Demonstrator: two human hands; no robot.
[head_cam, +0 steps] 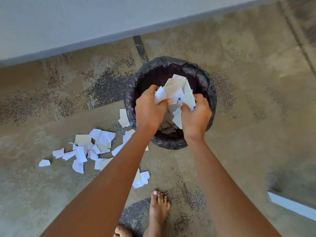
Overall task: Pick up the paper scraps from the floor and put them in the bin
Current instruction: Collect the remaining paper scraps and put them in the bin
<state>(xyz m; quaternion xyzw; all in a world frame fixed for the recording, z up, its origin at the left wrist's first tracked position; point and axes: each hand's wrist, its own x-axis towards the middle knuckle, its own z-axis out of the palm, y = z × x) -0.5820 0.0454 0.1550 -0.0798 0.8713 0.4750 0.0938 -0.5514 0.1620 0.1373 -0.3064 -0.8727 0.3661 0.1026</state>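
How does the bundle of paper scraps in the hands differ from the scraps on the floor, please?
The held bundle is bunched; the floor scraps lie scattered, flat. The held bundle hangs over the bin, gripped by left hand and right hand; the floor scraps lie beside the bin. Both mix white and cream pieces.

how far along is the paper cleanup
Partway. Some scraps already lie in the bin. The left hand and right hand grip a bunch of paper over it. A floor pile beside the bin and a few pieces nearer the feet remain.
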